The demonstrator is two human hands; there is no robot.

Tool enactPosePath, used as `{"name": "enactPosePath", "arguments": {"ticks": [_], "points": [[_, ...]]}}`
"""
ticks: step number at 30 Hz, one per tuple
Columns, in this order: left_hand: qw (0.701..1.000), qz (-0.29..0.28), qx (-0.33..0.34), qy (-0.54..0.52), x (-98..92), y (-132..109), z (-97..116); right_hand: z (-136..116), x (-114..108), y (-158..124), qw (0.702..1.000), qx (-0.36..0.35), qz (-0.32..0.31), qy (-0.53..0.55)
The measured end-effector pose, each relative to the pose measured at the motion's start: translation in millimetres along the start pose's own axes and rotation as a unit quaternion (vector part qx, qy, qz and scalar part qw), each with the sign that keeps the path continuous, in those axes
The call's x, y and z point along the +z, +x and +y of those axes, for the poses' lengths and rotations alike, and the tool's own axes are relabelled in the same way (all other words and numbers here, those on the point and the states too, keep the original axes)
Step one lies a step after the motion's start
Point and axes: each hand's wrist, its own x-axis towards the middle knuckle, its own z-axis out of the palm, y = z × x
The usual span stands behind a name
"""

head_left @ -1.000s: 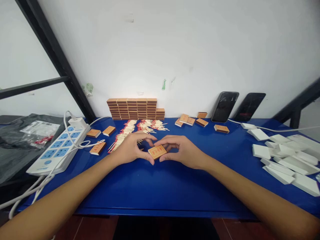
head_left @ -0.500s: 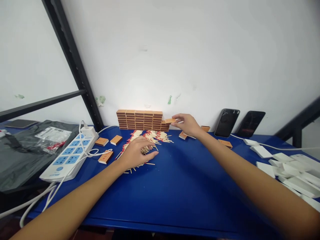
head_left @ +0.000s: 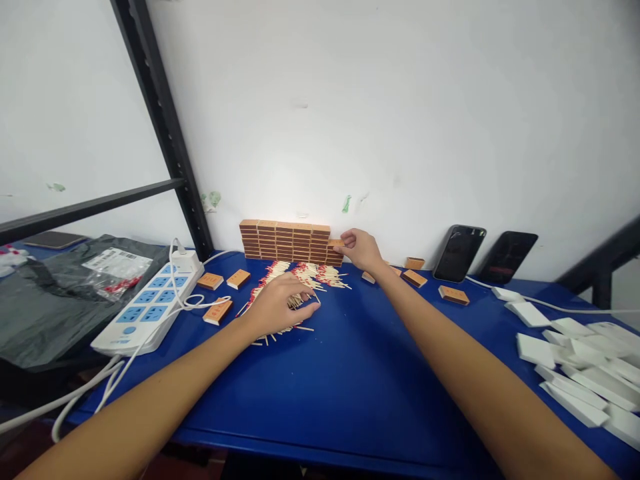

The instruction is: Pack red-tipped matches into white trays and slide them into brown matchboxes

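A wall of stacked matchboxes (head_left: 285,241) stands against the white wall at the back of the blue table. At its right end, on a lower stack, my right hand (head_left: 361,249) pinches a matchbox (head_left: 337,243) between thumb and fingers. It lies flat, level with the upper rows. My left hand (head_left: 281,301) rests over a pile of loose matches (head_left: 330,277) with red heads, in front of the wall. Its thumb and fingers are curved and apart. Shaded matches show in the gap between them, and the palm is hidden.
Loose matchboxes lie to the left (head_left: 218,311) and right (head_left: 453,295). A white power strip (head_left: 150,303) with cables and a grey plastic bag (head_left: 75,300) are at the left. Two phones (head_left: 459,253) lean on the wall; white blocks (head_left: 575,360) are heaped at the right.
The matchbox in my right hand has moved in against the right end of the stacked wall, onto the lower boxes. The left hand stays over the matches. The view has shifted slightly.
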Motion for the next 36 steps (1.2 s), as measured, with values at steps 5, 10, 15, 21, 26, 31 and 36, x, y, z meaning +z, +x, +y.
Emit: {"name": "enactPosePath", "arguments": {"ticks": [5, 10, 15, 21, 26, 31, 36], "points": [[1.0, 0.009, 0.006, 0.012, -0.7, 0.4, -0.6, 6.7, -25.5, -17.1, 0.993, -0.018, -0.033, -0.113], [1.0, 0.01, -0.005, 0.017, -0.1, 0.4, -5.1, 28.6, -75.3, -54.1, 0.956, -0.076, -0.162, -0.23], [0.998, 0.029, -0.003, 0.049, -11.8, 5.1, -14.4, 37.3, -96.0, -74.0, 0.938, -0.101, -0.195, -0.27], [0.987, 0.093, -0.052, 0.118, -28.9, 10.8, -23.5, 30.8, -80.6, -75.7, 0.92, -0.129, -0.217, -0.3], [0.976, 0.111, -0.084, 0.169, -49.4, 14.2, -35.8, 24.8, -83.9, -78.8, 0.916, -0.111, -0.214, -0.32], [0.945, 0.051, -0.164, 0.279, -81.9, 11.7, -56.2, 27.8, -106.9, -84.2, 0.933, -0.1, -0.176, -0.296], [0.926, -0.011, -0.18, 0.332, -87.3, 8.0, -64.3, 39.3, -135.0, -84.5, 0.935, -0.065, -0.122, -0.328]]}}
